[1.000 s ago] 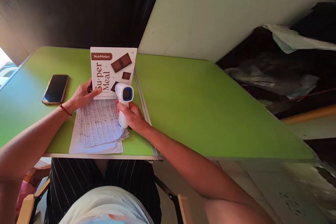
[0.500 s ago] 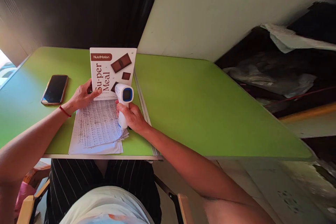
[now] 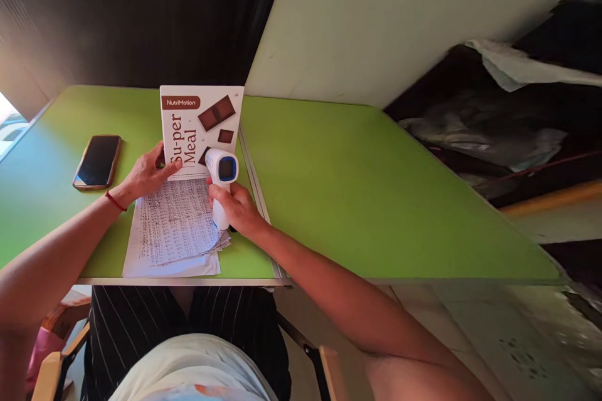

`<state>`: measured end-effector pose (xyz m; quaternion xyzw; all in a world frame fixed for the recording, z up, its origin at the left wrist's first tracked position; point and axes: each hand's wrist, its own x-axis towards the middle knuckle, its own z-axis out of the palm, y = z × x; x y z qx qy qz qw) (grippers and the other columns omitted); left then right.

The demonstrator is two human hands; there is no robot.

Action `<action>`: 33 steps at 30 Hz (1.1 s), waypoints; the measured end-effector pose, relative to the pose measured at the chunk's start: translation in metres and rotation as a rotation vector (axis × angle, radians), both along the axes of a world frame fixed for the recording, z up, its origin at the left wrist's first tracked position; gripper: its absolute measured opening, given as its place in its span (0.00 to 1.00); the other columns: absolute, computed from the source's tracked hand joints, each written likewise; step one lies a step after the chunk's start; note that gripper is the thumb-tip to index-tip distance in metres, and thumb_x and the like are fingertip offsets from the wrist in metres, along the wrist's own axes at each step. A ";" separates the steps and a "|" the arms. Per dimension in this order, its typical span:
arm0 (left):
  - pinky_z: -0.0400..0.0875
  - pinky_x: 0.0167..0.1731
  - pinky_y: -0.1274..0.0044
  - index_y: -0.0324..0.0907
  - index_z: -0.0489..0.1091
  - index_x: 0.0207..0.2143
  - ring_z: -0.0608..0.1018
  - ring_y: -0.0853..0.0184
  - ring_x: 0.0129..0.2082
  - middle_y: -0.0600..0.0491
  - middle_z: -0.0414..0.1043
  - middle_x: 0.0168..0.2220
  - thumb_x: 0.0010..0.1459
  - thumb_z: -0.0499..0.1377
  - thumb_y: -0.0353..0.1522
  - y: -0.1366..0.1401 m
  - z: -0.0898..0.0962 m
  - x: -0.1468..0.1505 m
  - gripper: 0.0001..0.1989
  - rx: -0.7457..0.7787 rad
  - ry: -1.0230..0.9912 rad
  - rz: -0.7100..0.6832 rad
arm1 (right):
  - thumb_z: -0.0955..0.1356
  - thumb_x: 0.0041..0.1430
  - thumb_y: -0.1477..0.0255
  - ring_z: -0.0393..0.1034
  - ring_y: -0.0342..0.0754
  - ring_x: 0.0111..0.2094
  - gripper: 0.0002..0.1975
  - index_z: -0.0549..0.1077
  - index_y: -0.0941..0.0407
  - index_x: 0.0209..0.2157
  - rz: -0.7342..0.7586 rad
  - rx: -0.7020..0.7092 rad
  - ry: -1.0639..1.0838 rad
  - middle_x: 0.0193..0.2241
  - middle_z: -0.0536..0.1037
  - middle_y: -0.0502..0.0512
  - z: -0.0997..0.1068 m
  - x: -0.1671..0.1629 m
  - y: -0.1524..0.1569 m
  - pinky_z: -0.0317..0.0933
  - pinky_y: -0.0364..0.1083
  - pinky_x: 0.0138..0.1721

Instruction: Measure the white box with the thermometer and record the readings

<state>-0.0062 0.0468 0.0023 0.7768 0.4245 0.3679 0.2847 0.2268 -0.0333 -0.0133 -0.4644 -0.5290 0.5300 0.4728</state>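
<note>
My left hand [image 3: 151, 172] grips the lower left edge of a white box [image 3: 219, 97] printed "NutriMotion Su-per Meal", its thumb on the front and the other fingers behind. My right hand [image 3: 235, 205] is wrapped round the handle of a white and blue infrared thermometer [image 3: 219, 216]. The thermometer's small dark screen faces me, and its head overlaps the box's lower right corner. Whether the two touch I cannot tell. Below the box lie handwritten paper sheets [image 3: 179, 232], their upper part hidden behind it.
A smartphone [image 3: 98, 161] lies face up on the green table [image 3: 376, 200], left of my left hand. A metal seam [image 3: 254, 182] crosses the table beside my right hand. Behind stand a dark panel and a pale wall. Plastic-wrapped items [image 3: 489, 135] are stacked at the right.
</note>
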 end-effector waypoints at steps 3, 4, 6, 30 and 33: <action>0.78 0.37 0.68 0.44 0.72 0.48 0.83 0.56 0.40 0.47 0.83 0.44 0.63 0.61 0.57 0.001 -0.001 0.000 0.27 0.006 0.009 0.010 | 0.71 0.52 0.49 0.64 0.46 0.27 0.22 0.74 0.53 0.37 -0.008 0.000 -0.011 0.23 0.69 0.46 0.000 0.000 0.001 0.60 0.49 0.30; 0.78 0.37 0.68 0.44 0.72 0.48 0.83 0.56 0.40 0.47 0.83 0.43 0.63 0.61 0.57 0.001 -0.001 0.000 0.27 0.008 0.011 0.013 | 0.70 0.52 0.49 0.64 0.46 0.27 0.22 0.74 0.53 0.37 -0.008 0.002 -0.017 0.23 0.69 0.45 0.000 0.000 0.001 0.60 0.49 0.30; 0.78 0.36 0.68 0.44 0.72 0.47 0.83 0.56 0.40 0.47 0.83 0.43 0.63 0.61 0.57 0.001 0.000 0.000 0.27 0.013 0.014 0.013 | 0.70 0.53 0.49 0.64 0.47 0.27 0.21 0.73 0.52 0.36 -0.003 0.014 -0.033 0.23 0.69 0.45 0.000 0.000 0.000 0.60 0.49 0.31; 0.80 0.42 0.66 0.45 0.72 0.50 0.83 0.54 0.44 0.47 0.82 0.45 0.64 0.60 0.58 0.000 0.002 0.001 0.28 0.024 0.019 -0.021 | 0.67 0.55 0.48 0.66 0.48 0.28 0.21 0.71 0.51 0.34 0.039 0.052 -0.100 0.22 0.68 0.47 0.002 0.002 -0.001 0.60 0.49 0.31; 0.79 0.43 0.66 0.44 0.72 0.51 0.83 0.55 0.45 0.47 0.82 0.47 0.66 0.58 0.57 0.001 0.000 0.001 0.28 0.043 0.013 -0.041 | 0.67 0.55 0.48 0.66 0.48 0.28 0.21 0.71 0.51 0.35 0.036 0.036 -0.093 0.23 0.69 0.46 0.002 0.001 -0.001 0.61 0.49 0.31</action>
